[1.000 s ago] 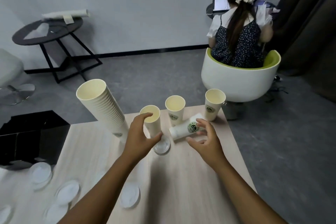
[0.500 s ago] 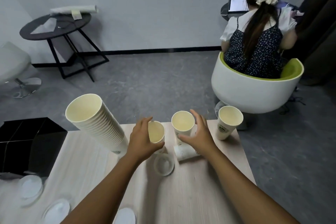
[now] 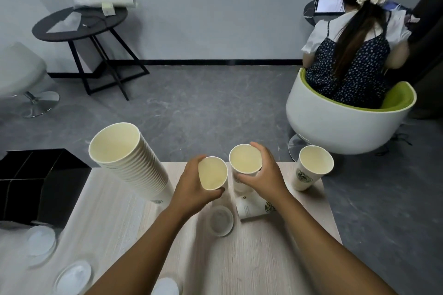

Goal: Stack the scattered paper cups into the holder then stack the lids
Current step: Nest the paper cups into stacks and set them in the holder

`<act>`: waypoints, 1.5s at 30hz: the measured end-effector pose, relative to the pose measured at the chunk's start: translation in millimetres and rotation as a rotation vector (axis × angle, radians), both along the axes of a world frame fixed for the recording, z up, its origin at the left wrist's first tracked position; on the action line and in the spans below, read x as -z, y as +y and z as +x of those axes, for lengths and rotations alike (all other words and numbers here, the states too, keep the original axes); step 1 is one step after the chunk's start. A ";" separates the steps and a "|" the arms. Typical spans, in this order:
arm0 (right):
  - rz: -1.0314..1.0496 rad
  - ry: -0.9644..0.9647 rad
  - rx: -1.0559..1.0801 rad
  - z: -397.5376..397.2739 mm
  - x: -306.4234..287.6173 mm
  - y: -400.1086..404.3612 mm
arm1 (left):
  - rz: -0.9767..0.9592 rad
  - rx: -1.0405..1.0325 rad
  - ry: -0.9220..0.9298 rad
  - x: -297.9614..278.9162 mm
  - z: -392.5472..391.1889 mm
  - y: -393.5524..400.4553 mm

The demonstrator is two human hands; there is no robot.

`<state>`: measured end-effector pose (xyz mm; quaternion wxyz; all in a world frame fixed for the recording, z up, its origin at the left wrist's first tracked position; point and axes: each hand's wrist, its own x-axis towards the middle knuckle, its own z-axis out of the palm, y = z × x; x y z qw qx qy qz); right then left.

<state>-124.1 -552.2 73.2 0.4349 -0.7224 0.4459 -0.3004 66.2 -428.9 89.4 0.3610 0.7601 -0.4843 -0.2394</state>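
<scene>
Tall cup stack (image 3: 134, 163) built; left hand (image 3: 191, 187) and right hand (image 3: 263, 177) each clasp a loose cup, two cups (image 3: 311, 167) and scattered lids (image 3: 72, 278) remaining.

Held cups (image 3: 212, 173) (image 3: 245, 159): cream inside. Toppled cup (image 3: 254, 206) under right hand (image 3: 262, 175): white, green round logo. Table (image 3: 263, 258): pale woodgrain. Box (image 3: 36, 182) far left of grip: black.

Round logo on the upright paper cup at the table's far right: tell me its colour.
Green and white, on the white paper cup; the head view shows it.
</scene>
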 end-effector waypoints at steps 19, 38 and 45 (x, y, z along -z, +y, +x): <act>-0.310 -0.203 -0.053 -24.8 -156.3 94.6 | -0.221 0.146 -0.054 -98.2 -9.1 90.4; -0.289 -0.512 -0.293 118.8 -313.6 334.2 | -0.401 0.006 -0.105 -185.6 133.7 336.0; -0.282 -0.512 -0.439 209.9 -324.4 413.1 | -0.506 -0.122 -0.108 -217.2 186.6 422.3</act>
